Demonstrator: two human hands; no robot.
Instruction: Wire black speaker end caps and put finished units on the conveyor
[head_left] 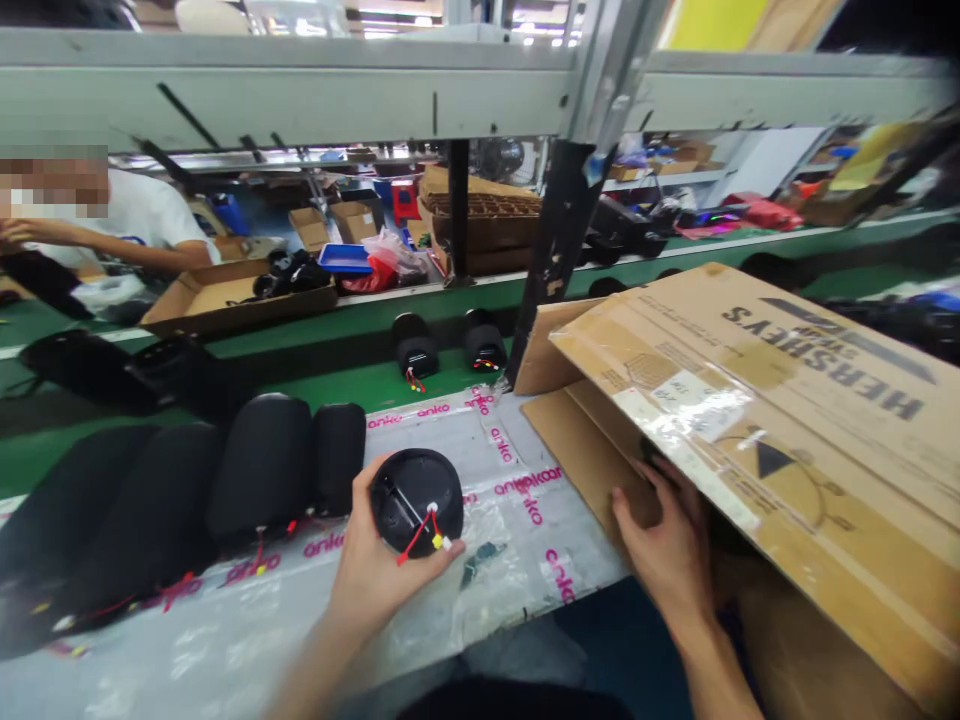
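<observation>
My left hand (379, 570) is wrapped round a black speaker housing (416, 500), whose open end faces me. Red wires with a yellow and a white connector hang from its middle. On the right, my right hand (667, 540) reaches into the open side of a cardboard box (750, 400), its thumb and fingers apart beside a flap. Some of its fingertips are hidden in the box's shadow; no object shows in that hand. Left of my left hand, several black fabric-covered housings (259, 470) lie in a row with small wires at their near ends.
Plastic sheeting with pink print (517, 520) covers the bench. Beyond it, two more black housings (415, 345) stand on a green conveyor (337, 370). A metal post (559, 230) rises behind the box. At the far left, a person (150, 220) sits near a shallow carton (232, 295).
</observation>
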